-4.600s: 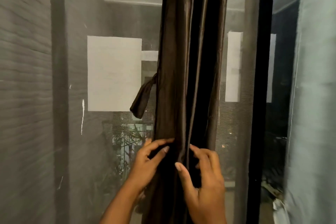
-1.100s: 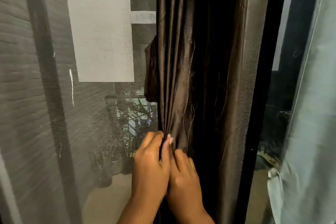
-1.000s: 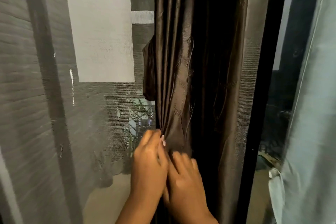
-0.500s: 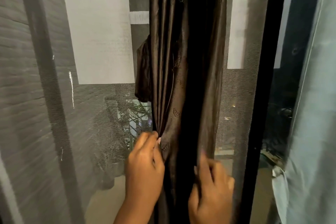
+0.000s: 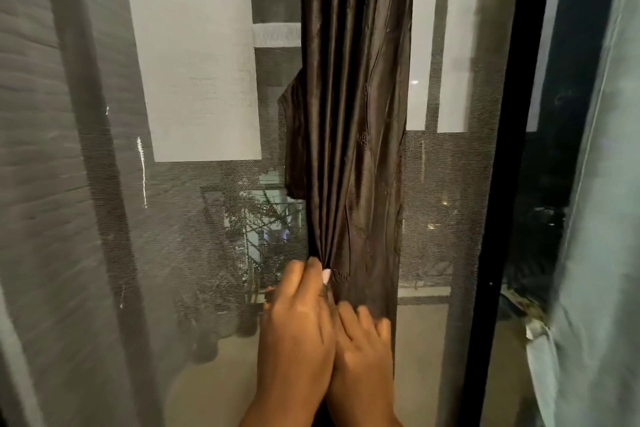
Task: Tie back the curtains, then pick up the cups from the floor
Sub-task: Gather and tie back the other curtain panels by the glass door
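Left hand (image 5: pixel 298 326) pinches the gathered pleats of the dark brown satin curtain (image 5: pixel 349 114) at lower centre of the frame, thumb and fingers closed on the fabric edge; right hand (image 5: pixel 363 350) sits just beside it, fingers curled into the folds from the right. Likely reason: bunching the cloth into one column so a tie can go round it. Curtain hangs centre frame, glossy, tightly pleated, faint embroidered motifs, narrowing toward the pinch. A short dark fabric strap (image 5: pixel 294 142) dangles off its left edge, probably the tie-back, not yet wrapped. Behind it: grey mesh screen (image 5: pixel 104 218), black frame post (image 5: pixel 502 184) to the right, pale blue curtain (image 5: pixel 602 218) at far right. No cups visible.
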